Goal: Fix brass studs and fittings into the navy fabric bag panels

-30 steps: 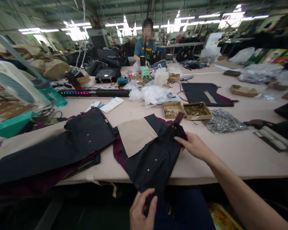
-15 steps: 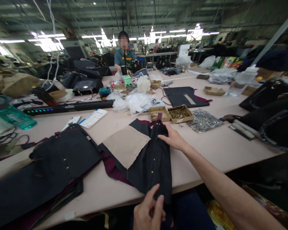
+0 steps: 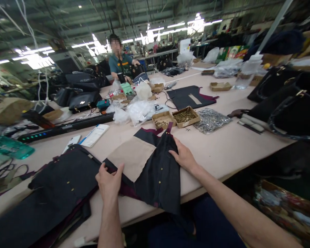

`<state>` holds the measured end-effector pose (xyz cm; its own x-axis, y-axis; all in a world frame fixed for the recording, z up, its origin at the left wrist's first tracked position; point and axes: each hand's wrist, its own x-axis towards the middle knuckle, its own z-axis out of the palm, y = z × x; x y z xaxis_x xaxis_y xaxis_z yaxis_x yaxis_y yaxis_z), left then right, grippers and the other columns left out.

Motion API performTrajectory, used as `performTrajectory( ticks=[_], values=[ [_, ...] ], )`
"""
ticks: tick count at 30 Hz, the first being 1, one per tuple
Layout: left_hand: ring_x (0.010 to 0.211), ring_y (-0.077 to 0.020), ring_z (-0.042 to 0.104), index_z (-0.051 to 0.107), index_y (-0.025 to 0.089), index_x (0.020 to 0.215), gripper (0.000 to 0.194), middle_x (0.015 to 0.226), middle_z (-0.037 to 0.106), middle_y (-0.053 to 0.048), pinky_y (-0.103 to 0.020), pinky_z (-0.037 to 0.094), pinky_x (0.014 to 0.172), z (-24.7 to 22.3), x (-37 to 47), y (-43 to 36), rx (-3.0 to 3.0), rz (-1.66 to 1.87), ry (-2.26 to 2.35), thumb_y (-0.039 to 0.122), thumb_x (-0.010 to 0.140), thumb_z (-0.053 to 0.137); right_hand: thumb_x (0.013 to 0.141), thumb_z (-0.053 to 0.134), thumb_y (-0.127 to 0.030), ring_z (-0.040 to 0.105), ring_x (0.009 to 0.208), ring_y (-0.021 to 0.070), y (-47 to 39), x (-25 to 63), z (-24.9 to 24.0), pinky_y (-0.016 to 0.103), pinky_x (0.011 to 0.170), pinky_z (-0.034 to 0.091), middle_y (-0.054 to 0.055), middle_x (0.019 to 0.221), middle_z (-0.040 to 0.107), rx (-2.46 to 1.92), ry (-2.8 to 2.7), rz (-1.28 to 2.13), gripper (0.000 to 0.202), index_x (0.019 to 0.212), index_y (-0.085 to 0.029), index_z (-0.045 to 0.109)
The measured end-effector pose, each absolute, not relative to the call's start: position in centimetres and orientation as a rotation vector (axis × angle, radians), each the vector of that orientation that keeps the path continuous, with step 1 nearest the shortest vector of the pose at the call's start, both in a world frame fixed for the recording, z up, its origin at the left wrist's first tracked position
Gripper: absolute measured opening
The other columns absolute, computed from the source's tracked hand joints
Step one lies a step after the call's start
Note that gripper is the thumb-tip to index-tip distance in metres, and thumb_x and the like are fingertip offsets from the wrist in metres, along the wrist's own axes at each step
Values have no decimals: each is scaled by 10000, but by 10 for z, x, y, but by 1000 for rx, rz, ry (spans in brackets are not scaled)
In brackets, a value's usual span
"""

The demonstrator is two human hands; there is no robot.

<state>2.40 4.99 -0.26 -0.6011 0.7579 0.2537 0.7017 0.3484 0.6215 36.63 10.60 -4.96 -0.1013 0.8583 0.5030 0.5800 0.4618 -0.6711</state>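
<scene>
A dark fabric piece (image 3: 151, 187) with a beige patch (image 3: 131, 156), maroon lining and small gold studs lies at the table's front edge, its lower end hanging over. At its left corner is my left hand (image 3: 110, 179), thumb and fingers apart around the edge; whether it grips the cloth is hard to tell. My right hand (image 3: 182, 153) rests on the piece's upper right side, thumb spread from the fingers, touching the cloth. A stack of similar dark pieces (image 3: 64, 186) lies to the left.
Two cardboard boxes of small metal parts (image 3: 186, 117) and a bag of metal pieces (image 3: 212, 120) stand behind the fabric. Black handbags (image 3: 294, 100) are at the right. Plastic bags (image 3: 136, 110) and a black bar (image 3: 67, 127) lie further back. A person (image 3: 122, 63) is across the table.
My left hand has moved from below the table edge up and left to the fabric's left corner. My right hand stays at the upper right side. The view has turned slightly.
</scene>
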Motion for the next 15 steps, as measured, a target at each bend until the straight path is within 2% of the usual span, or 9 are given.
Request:
performTrajectory(
  ticks=[2, 4, 7, 10, 15],
  values=[
    [1251, -372, 606, 500, 98, 1467, 855, 1236, 668, -206, -516, 504, 1068, -10, 26, 53, 1425, 1050, 2486, 588, 793, 687, 967, 591, -241, 484, 1448, 276, 105, 367, -50, 480, 1237, 399, 102, 1596, 472, -1218, -1794, 379, 742, 1649, -234, 296],
    [1025, -306, 701, 561, 146, 1418, 780, 1207, 669, -160, -475, 533, 1003, -19, 26, 53, 1422, 1051, 2417, 578, 779, 678, 968, 587, -230, 484, 1449, 273, 105, 368, -50, 475, 1238, 397, 103, 1598, 469, -1216, -1789, 377, 738, 1648, -229, 299],
    [788, -215, 703, 620, 192, 1352, 736, 1090, 669, -80, -376, 559, 819, -27, 22, 47, 1333, 1171, 2229, 577, 728, 681, 966, 589, -213, 498, 1437, 268, 104, 368, -50, 463, 1230, 410, 106, 1589, 482, -1220, -1774, 380, 728, 1640, -217, 313],
    [695, -183, 657, 669, 207, 1290, 675, 996, 665, -40, -327, 515, 685, -27, 26, 30, 1267, 1246, 2124, 551, 710, 649, 963, 594, -199, 530, 1408, 271, 103, 369, -49, 466, 1206, 437, 105, 1560, 517, -1245, -1749, 392, 705, 1622, -217, 343],
    [739, -216, 670, 715, 238, 1255, 617, 866, 711, -15, -347, 472, 727, -23, 48, -16, 1267, 1148, 2321, 553, 737, 601, 953, 597, -175, 576, 1361, 268, 103, 371, -46, 466, 1180, 464, 79, 1506, 577, -1230, -1738, 435, 670, 1589, -241, 397]
  ],
)
